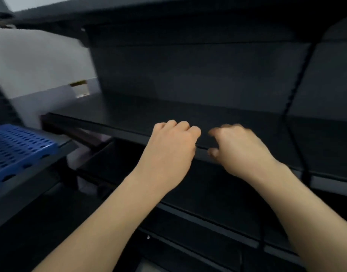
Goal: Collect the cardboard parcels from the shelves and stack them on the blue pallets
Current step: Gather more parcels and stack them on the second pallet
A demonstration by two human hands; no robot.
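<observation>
My left hand point(168, 152) is held over the front edge of a dark metal shelf point(129, 112), its fingers curled into a fist with nothing in them. My right hand point(241, 152) is just beside it, blurred by motion. Its fingers and thumb are loosely curled with a gap between them, and they hold nothing. The two hands are almost touching at the knuckles. A blue perforated pallet point(17, 152) lies at the far left, lower than the shelf. No cardboard parcel shows in this view.
The dark shelving unit has a back panel point(188, 71), a slotted upright point(296, 79) on the right and lower shelves point(208, 218) beneath my forearms. A pale wall point(31, 61) stands behind the pallet at the left.
</observation>
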